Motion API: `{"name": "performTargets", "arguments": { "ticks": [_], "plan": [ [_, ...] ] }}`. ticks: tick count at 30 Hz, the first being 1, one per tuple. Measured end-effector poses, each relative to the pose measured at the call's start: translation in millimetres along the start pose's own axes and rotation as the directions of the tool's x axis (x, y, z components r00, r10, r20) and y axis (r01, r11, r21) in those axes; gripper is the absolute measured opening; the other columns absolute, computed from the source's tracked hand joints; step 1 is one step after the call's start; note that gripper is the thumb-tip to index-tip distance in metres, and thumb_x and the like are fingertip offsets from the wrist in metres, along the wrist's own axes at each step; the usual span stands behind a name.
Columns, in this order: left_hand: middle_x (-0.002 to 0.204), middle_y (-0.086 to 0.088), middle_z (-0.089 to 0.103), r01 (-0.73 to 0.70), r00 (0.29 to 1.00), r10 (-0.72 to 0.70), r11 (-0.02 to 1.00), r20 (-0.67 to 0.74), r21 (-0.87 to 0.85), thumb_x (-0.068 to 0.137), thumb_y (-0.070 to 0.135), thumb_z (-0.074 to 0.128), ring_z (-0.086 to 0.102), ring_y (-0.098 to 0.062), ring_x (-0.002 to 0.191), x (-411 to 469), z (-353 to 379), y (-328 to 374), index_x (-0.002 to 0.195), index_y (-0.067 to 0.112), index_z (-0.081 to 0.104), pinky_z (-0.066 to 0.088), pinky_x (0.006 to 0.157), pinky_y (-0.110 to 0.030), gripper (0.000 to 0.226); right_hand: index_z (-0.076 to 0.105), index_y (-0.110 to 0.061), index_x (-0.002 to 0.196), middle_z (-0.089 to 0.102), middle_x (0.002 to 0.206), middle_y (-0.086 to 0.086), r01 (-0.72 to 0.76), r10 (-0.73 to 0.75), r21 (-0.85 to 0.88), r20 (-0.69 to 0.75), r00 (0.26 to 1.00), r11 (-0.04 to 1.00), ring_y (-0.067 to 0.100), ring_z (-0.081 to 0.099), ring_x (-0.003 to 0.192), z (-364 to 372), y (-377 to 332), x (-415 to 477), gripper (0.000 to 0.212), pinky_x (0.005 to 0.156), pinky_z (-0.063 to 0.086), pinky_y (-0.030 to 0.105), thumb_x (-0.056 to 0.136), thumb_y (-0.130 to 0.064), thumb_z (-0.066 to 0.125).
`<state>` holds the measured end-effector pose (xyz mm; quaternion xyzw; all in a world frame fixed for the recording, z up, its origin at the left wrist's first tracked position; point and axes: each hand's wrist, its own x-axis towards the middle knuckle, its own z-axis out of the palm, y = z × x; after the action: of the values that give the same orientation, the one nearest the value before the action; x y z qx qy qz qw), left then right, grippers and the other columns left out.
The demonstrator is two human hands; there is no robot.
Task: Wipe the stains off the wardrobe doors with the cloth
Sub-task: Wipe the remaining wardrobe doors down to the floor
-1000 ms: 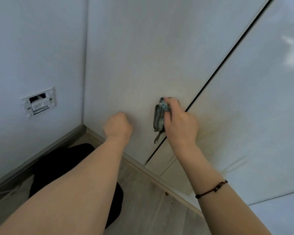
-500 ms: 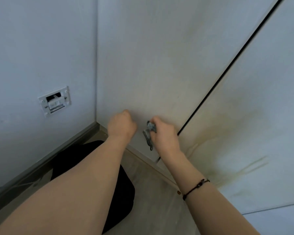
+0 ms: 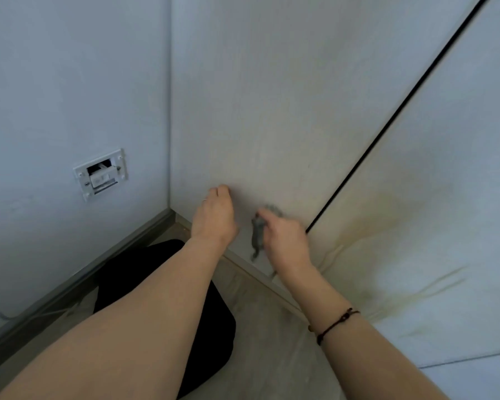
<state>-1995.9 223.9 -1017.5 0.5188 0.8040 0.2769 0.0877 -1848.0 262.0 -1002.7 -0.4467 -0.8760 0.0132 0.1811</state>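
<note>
"So why is your left hand (image 3: 214,217) bunched up like that?"

"It's a brace, I'd say. Its fingers are curled in on nothing, knuckles toward the left door (image 3: 272,111), well left of the door seam (image 3: 396,111), so I can lean in low."

"And the cloth?"

"The cloth (image 3: 257,233) is scrunched in my right hand (image 3: 286,241). My fingers are wrapped round it and a tail hangs below. It seems pressed on the left door just left of the seam's lower end, between my two hands, though it's blurred."

"The yellow stains?"

"Those stains (image 3: 393,215) lie right of the seam, on the right door (image 3: 459,140), apart from the cloth. I reckon that patch is still to do, and it looks stubborn. A bunched cloth should give me more pressure."
</note>
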Motion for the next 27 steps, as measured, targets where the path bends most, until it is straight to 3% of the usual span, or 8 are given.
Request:
{"name": "performTargets", "arguments": {
  "ticks": [3, 6, 9, 13, 17, 20, 24, 27],
  "plan": [
    [0.122, -0.017, 0.048, -0.006, 0.999, 0.006, 1.0, -0.034, 0.009, 0.078, 0.0, 0.062, 0.057, -0.037, 0.102, 0, 3, -1, 0.125, 0.004, 0.044, 0.044, 0.077, -0.04, 0.051, 0.075, -0.015, 0.113, 0.076, 0.087, 0.012, 0.17, -0.009, 0.201, -0.619, 0.786, 0.965, 0.028, 0.07, 0.074, -76, -11, 39, 0.037, 0.067, 0.056, 0.034, 0.084, -0.004, 0.055],
    [0.12, -0.018, 0.048, -0.005, 0.998, 0.008, 0.999, -0.069, 0.041, 0.076, -0.001, 0.061, 0.057, -0.037, 0.098, -3, 8, -3, 0.124, 0.002, 0.044, 0.038, 0.07, -0.038, 0.051, 0.076, -0.017, 0.112, 0.076, 0.088, 0.01, 0.165, 0.067, 0.238, -0.736, 0.674, 0.957, 0.024, 0.067, 0.073, -96, -11, 49, 0.038, 0.065, 0.054, 0.033, 0.084, -0.004, 0.053],
    [0.124, -0.019, 0.046, -0.01, 0.998, 0.013, 0.998, -0.054, 0.055, 0.074, 0.001, 0.066, 0.057, -0.038, 0.1, -8, 10, 1, 0.128, 0.002, 0.041, 0.043, 0.073, -0.039, 0.059, 0.071, -0.022, 0.119, 0.07, 0.083, 0.017, 0.032, -0.045, -0.055, -0.252, 0.967, 0.998, 0.037, 0.069, 0.068, -18, 4, 2, 0.038, 0.054, 0.049, 0.035, 0.088, -0.012, 0.052],
    [0.144, -0.022, 0.034, -0.023, 0.999, 0.021, 0.997, 0.03, 0.072, 0.074, 0.005, 0.071, 0.053, -0.038, 0.119, -16, 15, 11, 0.146, -0.003, 0.024, 0.047, 0.091, -0.041, 0.086, 0.058, -0.029, 0.133, 0.068, 0.105, 0.017, -0.079, 0.138, -0.185, 0.334, 0.933, 0.98, 0.039, 0.067, 0.094, 16, 29, -46, 0.041, 0.07, 0.049, 0.038, 0.095, -0.014, 0.05],
    [0.161, -0.031, -0.004, -0.013, 0.992, 0.004, 0.997, 0.123, 0.071, 0.08, 0.005, 0.068, 0.031, -0.041, 0.143, -19, 27, 15, 0.153, -0.007, -0.01, 0.035, 0.112, -0.04, 0.108, 0.074, -0.019, 0.11, 0.074, 0.086, 0.015, 0.086, -0.017, 0.125, -0.471, 0.882, 0.988, 0.036, 0.07, 0.072, -56, 14, 2, 0.035, 0.062, 0.056, 0.041, 0.085, -0.007, 0.053],
    [0.162, -0.028, -0.013, -0.031, 0.991, 0.018, 0.995, 0.132, 0.093, 0.083, 0.002, 0.064, 0.024, -0.041, 0.147, -21, 30, 8, 0.153, -0.004, -0.017, 0.032, 0.114, -0.04, 0.107, 0.074, -0.02, 0.108, 0.074, 0.086, 0.014, 0.135, 0.024, 0.218, -0.6, 0.8, 0.967, 0.036, 0.07, 0.073, -68, 18, 13, 0.036, 0.063, 0.056, 0.043, 0.087, -0.009, 0.048],
    [0.164, -0.022, -0.014, -0.072, 0.987, 0.055, 0.991, 0.152, 0.109, 0.082, 0.001, 0.065, 0.027, -0.038, 0.147, -21, 28, -2, 0.155, 0.002, -0.019, 0.037, 0.111, -0.04, 0.111, 0.067, -0.026, 0.119, 0.068, 0.089, 0.017, -0.047, 0.048, -0.04, 0.038, 0.998, 0.998, 0.041, 0.068, 0.076, 29, 41, -48, 0.033, 0.06, 0.051, 0.041, 0.093, -0.018, 0.051],
    [0.163, -0.02, -0.018, -0.076, 0.981, 0.056, 0.992, 0.186, 0.101, 0.082, 0.004, 0.068, 0.027, -0.038, 0.147, -21, 27, -4, 0.154, 0.005, -0.023, 0.041, 0.107, -0.041, 0.116, 0.061, -0.027, 0.127, 0.068, 0.106, 0.015, -0.139, 0.165, -0.1, 0.351, 0.922, 0.985, 0.037, 0.067, 0.095, 64, 44, -65, 0.032, 0.065, 0.04, 0.034, 0.098, -0.019, 0.051]
  ]
}}
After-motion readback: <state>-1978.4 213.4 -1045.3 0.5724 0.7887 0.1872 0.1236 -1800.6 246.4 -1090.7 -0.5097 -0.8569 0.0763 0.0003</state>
